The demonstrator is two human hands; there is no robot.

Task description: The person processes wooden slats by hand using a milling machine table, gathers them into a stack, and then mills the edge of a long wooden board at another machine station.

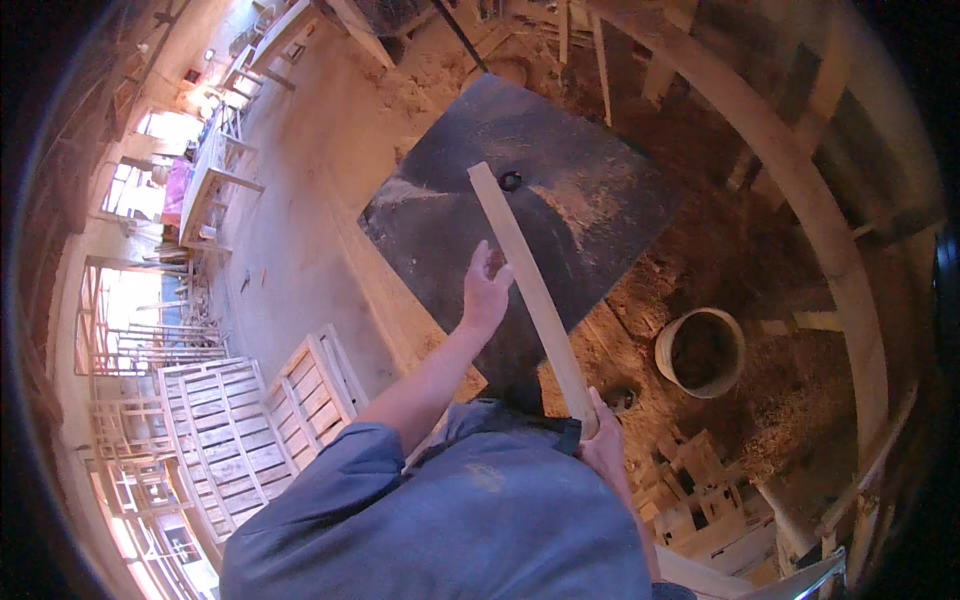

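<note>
A long, pale wooden strip (pixel 529 289) slants across a dark, square machine table (pixel 457 232), its far end beside a small round black spindle or cutter (pixel 511 181) that stands up from the tabletop. Whether the wood touches this round part I cannot tell. My right hand (pixel 604 442) grips the near end of the strip, close to my body at the table's near side. Left of the strip, my left hand (pixel 489 292) is held with fingers apart, thumb by the wood's edge and nothing in the grasp. Fine sawdust (pixel 574 210) lies right of the spindle.
A round bucket (pixel 701 352) stands on the sawdust-covered floor at right, with wood offcuts (pixel 697 480) below it. A large curved beam (pixel 817 195) arcs along the right. Slatted wooden panels (pixel 225 435) stand at lower left; workbenches (pixel 206 184) line the upper left.
</note>
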